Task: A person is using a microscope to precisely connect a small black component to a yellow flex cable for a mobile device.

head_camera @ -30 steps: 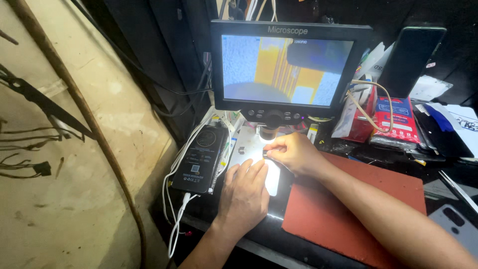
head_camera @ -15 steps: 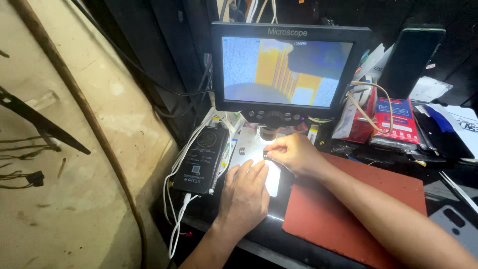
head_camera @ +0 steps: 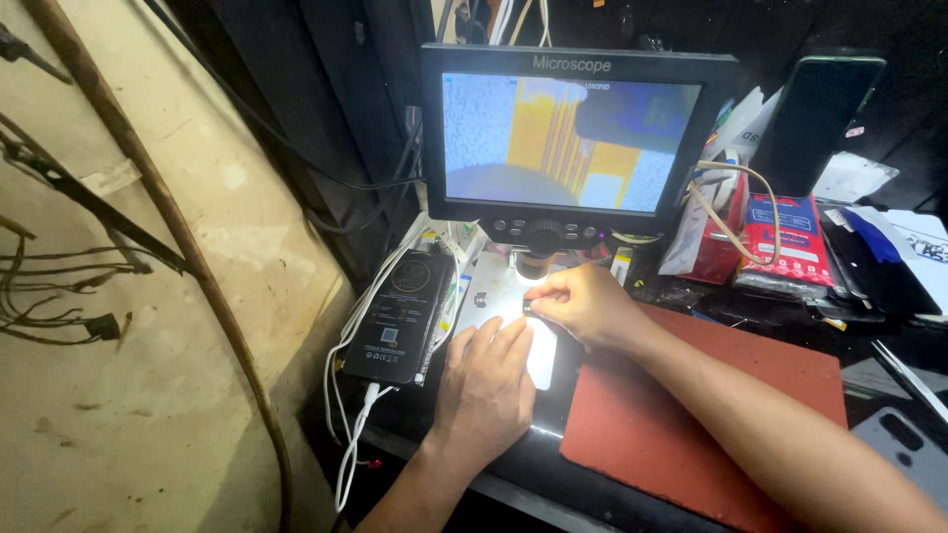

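My left hand [head_camera: 489,387] lies flat, fingers together, on the brightly lit white stage [head_camera: 499,296] under a microscope with a screen [head_camera: 571,138]. My right hand [head_camera: 583,301] is pinched on a small dark part [head_camera: 527,307] just above the left fingertips, below the lens [head_camera: 534,266]. The screen shows a magnified blue, yellow and grey picture.
A black power bank [head_camera: 400,316] with white cables lies left of the stage. A red mat [head_camera: 691,415] lies under my right forearm. A dark phone [head_camera: 812,109] leans at the back right, above red packets [head_camera: 783,237] and clutter. A bare wall with wires stands at the left.
Both hands stay at the stage, with only slight shifts. The view has moved a little, and the picture on the screen has changed slightly.
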